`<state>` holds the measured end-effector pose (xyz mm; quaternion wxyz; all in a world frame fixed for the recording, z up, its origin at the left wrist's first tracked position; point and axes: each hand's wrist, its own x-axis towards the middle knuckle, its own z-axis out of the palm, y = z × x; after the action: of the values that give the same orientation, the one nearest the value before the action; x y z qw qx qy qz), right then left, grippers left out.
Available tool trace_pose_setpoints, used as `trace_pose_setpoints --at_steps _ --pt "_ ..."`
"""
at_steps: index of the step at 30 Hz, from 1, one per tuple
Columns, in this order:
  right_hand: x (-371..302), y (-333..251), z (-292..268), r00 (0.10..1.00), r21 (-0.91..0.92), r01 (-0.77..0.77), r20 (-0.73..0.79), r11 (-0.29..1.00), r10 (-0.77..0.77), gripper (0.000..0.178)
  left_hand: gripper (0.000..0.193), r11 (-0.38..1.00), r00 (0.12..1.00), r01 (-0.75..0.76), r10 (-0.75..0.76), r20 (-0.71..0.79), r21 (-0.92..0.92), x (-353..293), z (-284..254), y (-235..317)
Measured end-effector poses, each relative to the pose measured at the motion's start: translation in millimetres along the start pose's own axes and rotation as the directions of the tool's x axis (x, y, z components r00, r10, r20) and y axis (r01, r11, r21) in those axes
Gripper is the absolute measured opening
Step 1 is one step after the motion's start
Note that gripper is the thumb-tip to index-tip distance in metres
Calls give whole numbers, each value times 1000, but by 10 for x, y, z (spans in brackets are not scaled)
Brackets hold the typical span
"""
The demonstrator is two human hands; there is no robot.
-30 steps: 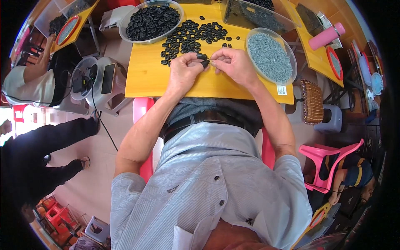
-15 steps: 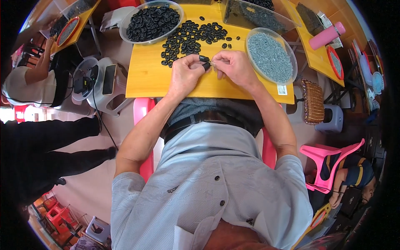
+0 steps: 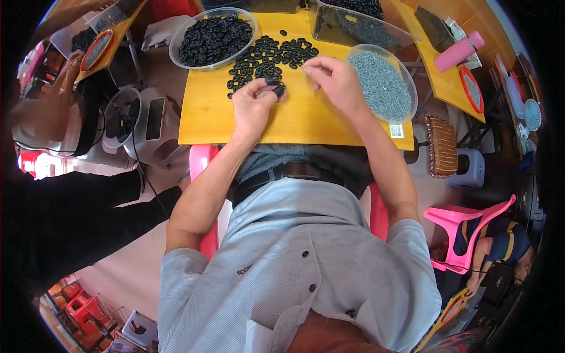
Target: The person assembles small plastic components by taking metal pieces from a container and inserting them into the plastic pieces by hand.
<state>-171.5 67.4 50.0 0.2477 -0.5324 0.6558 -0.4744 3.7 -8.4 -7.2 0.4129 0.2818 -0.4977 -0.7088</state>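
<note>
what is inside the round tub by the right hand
The tub holds a heap of small, thin grey pieces, perhaps screws. The heap covers the tub's bottom, so anything beneath cannot be seen.

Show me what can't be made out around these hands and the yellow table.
Head view:
What the right hand pinches, if anything: too small, blurred.
What lies inside the curled left hand: hidden by its fingers.
The far end of the clear bin: cut off by the picture's top edge.
</note>
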Motion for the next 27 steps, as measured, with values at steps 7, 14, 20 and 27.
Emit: trace_pose_setpoints --at_steps 7,14,20,27 --pt "446 276 267 964 -378 265 95 887 -248 16 14 988 986 -47 22 -165 -147 96 -89 41" --pt "461 299 360 967 -491 235 204 839 -152 12 11 981 988 -69 43 -146 -184 54 -58 32" --pt "281 237 148 973 -485 153 227 861 -45 9 12 995 994 -30 20 -105 -98 25 19 -1" --pt "44 271 21 935 -332 355 139 874 -326 12 8 997 996 -64 66 -55 39 -47 15 -54"
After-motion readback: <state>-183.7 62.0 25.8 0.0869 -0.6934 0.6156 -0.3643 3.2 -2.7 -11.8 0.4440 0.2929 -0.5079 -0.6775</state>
